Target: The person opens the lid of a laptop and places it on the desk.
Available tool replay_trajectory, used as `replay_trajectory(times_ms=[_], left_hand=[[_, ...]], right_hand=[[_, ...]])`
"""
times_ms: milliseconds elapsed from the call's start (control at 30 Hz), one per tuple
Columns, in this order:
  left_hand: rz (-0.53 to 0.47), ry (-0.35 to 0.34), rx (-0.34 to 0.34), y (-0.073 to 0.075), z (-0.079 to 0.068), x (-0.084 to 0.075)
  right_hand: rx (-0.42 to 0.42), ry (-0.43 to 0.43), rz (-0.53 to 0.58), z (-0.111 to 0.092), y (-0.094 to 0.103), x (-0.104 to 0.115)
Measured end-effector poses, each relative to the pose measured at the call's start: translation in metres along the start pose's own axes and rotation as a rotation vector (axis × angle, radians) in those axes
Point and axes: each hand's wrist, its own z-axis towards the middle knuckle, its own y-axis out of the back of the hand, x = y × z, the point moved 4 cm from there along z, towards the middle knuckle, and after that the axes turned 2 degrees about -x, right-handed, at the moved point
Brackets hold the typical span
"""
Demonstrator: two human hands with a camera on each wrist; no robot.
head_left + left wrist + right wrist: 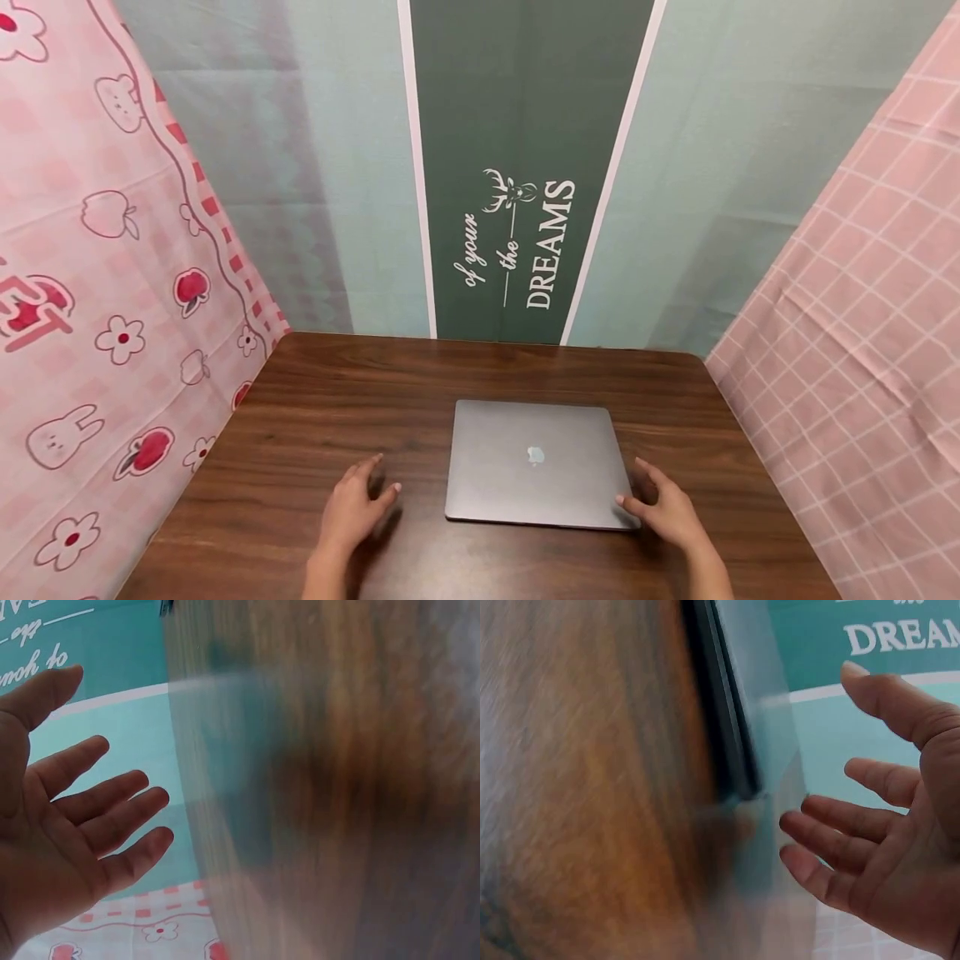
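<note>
A closed grey laptop [517, 471] with a pale apple logo lies flat on the brown wooden table, right of the middle. Beside its right edge is my right hand [667, 504], its thumb overlapping the front right corner in the head view. In the right wrist view that hand [885, 825] has its fingers spread and nothing in them, with the laptop's dark edge [724, 705] near the fingertips. My left hand [354, 504] hovers over the wood a short way left of the laptop. Its fingers [124, 814] are relaxed and hold nothing.
The wooden table [337, 392] has a straight back edge against a green and teal curtain [517, 100] with white lettering. Pink printed cloth [142, 333] hangs on the left, and pink checked cloth [862, 333] on the right.
</note>
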Motion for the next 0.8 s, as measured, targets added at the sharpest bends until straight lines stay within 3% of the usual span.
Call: replay_trajectory(times_ms=[233,567,800], left_hand=[[-0.119,-0.022,0.028,-0.014,0.000,-0.007],[-0.241,-0.052,0.089,-0.032,0.000,-0.017],[-0.271,-0.091,0.153,-0.047,-0.001,-0.023]], right_hand=[[0.045,-0.049,0.119,-0.001,-0.004,-0.011],[0.071,-0.069,0.075,-0.003,-0.007,-0.012],[0.063,-0.066,0.065,-0.003,-0.013,-0.014]])
